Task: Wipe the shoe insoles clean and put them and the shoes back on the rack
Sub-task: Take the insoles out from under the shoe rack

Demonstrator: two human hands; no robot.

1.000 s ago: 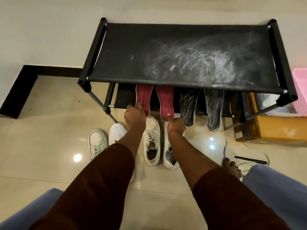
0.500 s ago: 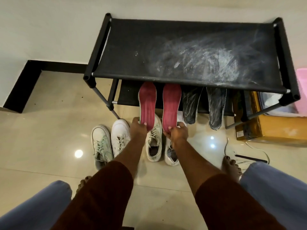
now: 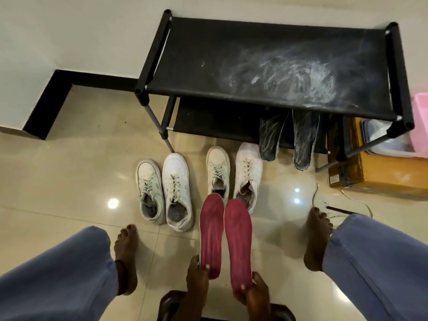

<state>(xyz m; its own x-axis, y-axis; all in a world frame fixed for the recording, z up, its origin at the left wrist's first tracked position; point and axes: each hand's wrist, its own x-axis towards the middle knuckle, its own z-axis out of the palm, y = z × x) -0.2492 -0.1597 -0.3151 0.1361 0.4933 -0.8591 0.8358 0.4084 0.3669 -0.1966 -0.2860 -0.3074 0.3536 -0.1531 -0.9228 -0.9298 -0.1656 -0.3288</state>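
**Head view.** The left hand (image 3: pixel 196 278) grips the heel end of the left red insole (image 3: pixel 211 235), with the thumb on its upper face. The right hand (image 3: pixel 253 295) grips the heel end of the right red insole (image 3: pixel 238 239) the same way. Both insoles are held side by side above the floor (image 3: pixel 69 181), toes pointing far, between the person's bare feet.

Four white shoes stand in a row on the floor, between the red insoles and the rack (image 3: pixel 266 66):
- the left pair (image 3: pixel 177 191);
- the right pair (image 3: pixel 247 174), its heels just beyond the red insoles' toe ends.

The black rack stands at the far side. White dust smears the right half of its top shelf. Two dark insoles (image 3: pixel 269 137) lie on the right part of the lower shelf (image 3: pixel 208 121), their near ends overhanging its front edge. A cardboard box (image 3: pixel 379 174) sits on the floor at the rack's right end.
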